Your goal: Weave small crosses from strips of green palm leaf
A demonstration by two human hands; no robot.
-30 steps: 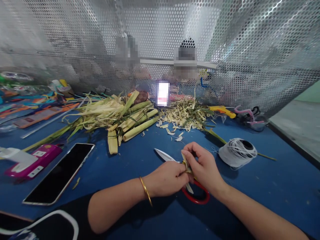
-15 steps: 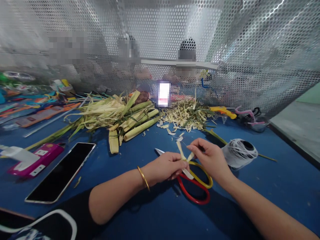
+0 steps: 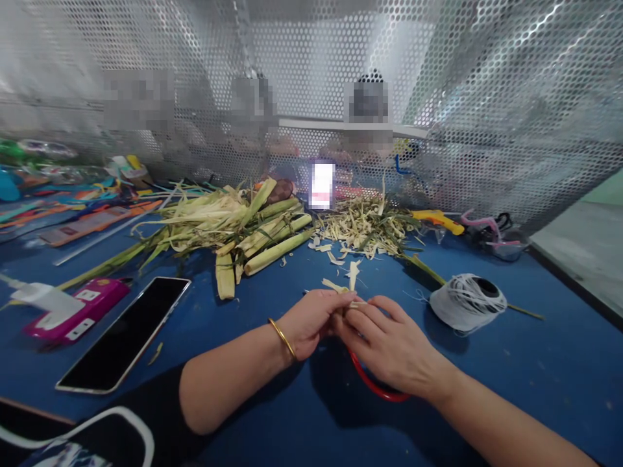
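Pale leaf strips [image 3: 353,277] poke up between left hand [image 3: 311,318] and right hand [image 3: 384,337], each grip pinched closed on them above the desk [image 3: 272,421] and red scissor handle [image 3: 372,383]; likely light, limp and easily torn, they're best held where they gather

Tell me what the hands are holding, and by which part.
The left hand and right hand pinch pale plant strips between them, below the protruding ends; the exact grip is hidden.
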